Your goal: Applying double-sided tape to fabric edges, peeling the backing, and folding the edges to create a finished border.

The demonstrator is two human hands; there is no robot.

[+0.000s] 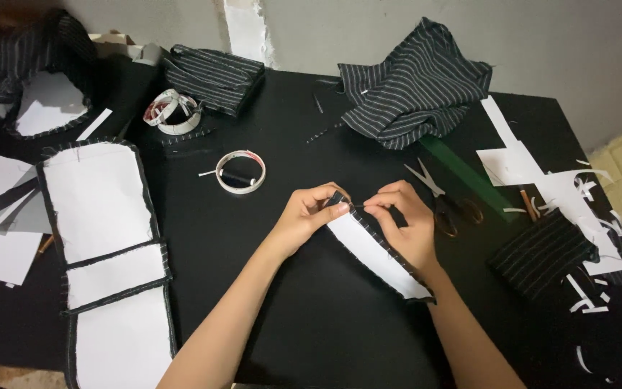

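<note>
At the middle of the black table (311,302), the left hand (309,212) pinches the top end of a narrow white card strip (376,253) edged in striped cloth, while the right hand (403,216) grips what looks like a needle at that same end — hand-stitching the edge appears to be under way. Scissors (437,196) lie just beside the right hand, a tape roll (240,171) nearby. Each next stitch calls for small, even spacing along the border.

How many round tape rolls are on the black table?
2. One tape roll lies ahead of the left hand; another roll sits farther back beside folded striped cloth. Others may be hidden.
</note>
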